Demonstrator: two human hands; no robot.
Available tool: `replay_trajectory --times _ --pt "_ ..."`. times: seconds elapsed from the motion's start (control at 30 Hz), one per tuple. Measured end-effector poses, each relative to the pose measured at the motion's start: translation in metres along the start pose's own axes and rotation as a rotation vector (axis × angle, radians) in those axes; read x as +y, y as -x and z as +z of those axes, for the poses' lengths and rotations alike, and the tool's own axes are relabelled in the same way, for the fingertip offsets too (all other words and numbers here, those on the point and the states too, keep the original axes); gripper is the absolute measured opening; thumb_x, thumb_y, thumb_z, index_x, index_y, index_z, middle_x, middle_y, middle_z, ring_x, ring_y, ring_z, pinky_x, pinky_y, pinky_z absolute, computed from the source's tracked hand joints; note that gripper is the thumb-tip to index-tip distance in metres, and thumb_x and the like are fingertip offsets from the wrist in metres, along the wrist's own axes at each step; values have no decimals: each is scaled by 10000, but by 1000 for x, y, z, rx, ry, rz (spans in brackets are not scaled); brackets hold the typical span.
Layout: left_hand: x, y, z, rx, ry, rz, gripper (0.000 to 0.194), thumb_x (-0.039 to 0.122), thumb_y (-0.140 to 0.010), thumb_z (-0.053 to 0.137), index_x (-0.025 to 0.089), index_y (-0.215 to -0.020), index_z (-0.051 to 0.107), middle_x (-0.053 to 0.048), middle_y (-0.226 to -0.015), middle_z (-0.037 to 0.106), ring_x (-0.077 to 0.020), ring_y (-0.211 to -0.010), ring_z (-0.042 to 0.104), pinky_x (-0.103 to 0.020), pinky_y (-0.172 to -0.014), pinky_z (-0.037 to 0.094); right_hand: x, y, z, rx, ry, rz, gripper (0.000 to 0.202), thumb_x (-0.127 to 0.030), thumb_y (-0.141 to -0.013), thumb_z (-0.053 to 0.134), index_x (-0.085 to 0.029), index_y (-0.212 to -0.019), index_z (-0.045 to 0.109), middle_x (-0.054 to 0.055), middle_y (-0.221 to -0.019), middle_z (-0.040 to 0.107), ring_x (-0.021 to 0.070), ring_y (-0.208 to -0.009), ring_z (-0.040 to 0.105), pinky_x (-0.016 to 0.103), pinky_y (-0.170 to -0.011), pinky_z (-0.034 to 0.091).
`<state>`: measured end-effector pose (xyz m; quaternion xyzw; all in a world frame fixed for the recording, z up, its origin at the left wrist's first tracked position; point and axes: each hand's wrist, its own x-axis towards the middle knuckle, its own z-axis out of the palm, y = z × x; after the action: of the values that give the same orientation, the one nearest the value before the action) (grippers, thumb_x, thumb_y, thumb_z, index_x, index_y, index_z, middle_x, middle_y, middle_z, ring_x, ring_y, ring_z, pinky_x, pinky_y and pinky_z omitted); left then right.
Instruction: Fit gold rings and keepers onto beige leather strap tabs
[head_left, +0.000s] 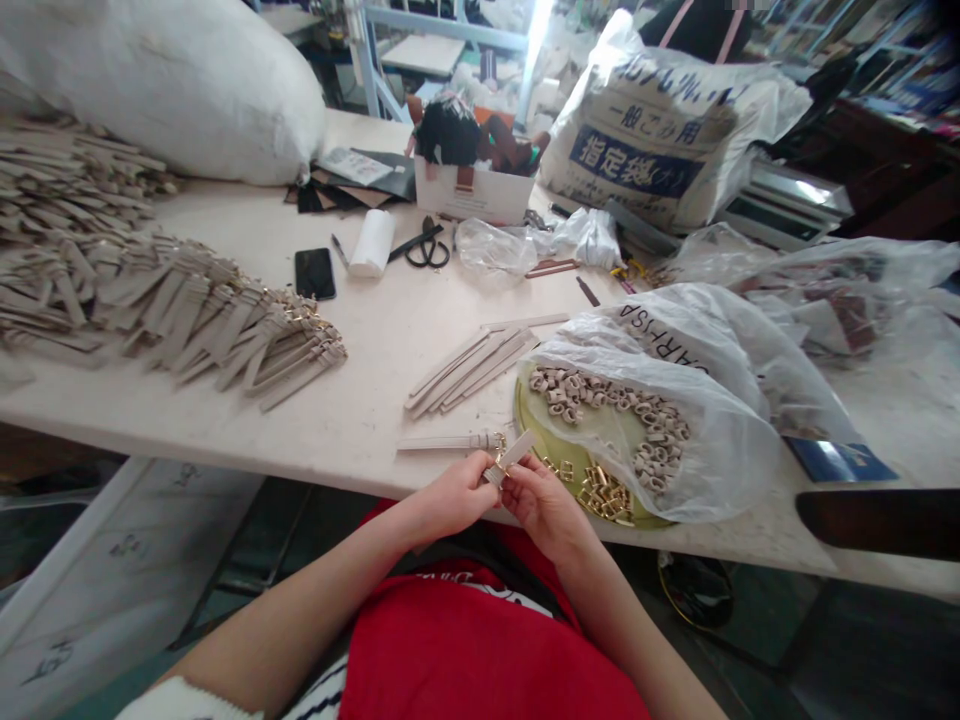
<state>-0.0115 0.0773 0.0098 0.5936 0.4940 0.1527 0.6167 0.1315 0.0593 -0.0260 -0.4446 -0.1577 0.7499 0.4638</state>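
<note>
Short beige leather strap (514, 452) with a small gold metal buckle (498, 463), being worked at the near table edge, just above the lap. Left hand (459, 493) pinching the buckle end from the left, fingers curled tight; right hand (541, 500) pinching the same strap from the right, thumb and forefinger closed on it. Lying just beyond the hands, touching the pale tabletop (360, 400): one long beige strap with buckle already fitted (448, 441), seemingly the latest finished piece. Sitting just right of the hands: a round yellow-green tray (570, 462) holding loose gold metal fittings (604, 495) and small beige leather loops (615, 405), partly covered by a clear plastic bag (705, 400) — plenty of parts remaining. Waiting a little farther, in the middle: a small bundle of plain beige strips (472, 368), apparently not yet fitted. Spreading over the far left: a large heap of beige straps with gold ends (225, 320), suggesting much of the work done already. Resting farther back: a black phone (315, 273), black scissors (427, 250), a white cardboard box (474, 192), a printed white sack (660, 130).
</note>
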Motion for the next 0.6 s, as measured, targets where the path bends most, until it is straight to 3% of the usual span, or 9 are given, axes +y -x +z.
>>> replay_trajectory --times 0.13,0.43,0.6 --pt "-6 1 -1 -31 7 30 147 191 -763 370 154 -805 506 13 -730 526 -105 -666 457 -210 -627 372 3 -2 -4 48 -41 -11 232 -218 -610 712 -209 -810 594 -31 -750 612 87 -582 511 203 -555 409" --pt "-8 -2 -2 23 -64 96 227 299 -834 357 159 -718 493 29 -624 479 -86 -552 419 -192 -515 319 6 2 -3 12 304 -202 127 -276 -695 646 -193 -782 604 -29 -708 558 97 -596 449 220 -584 376" --pt "-12 -4 0 25 -38 101 301 398 -844 358 158 -719 488 29 -612 493 -79 -511 425 -190 -486 323 5 3 -2 -6 369 -250 120 -269 -710 633 -183 -784 594 -39 -681 531 89 -597 432 212 -583 356"
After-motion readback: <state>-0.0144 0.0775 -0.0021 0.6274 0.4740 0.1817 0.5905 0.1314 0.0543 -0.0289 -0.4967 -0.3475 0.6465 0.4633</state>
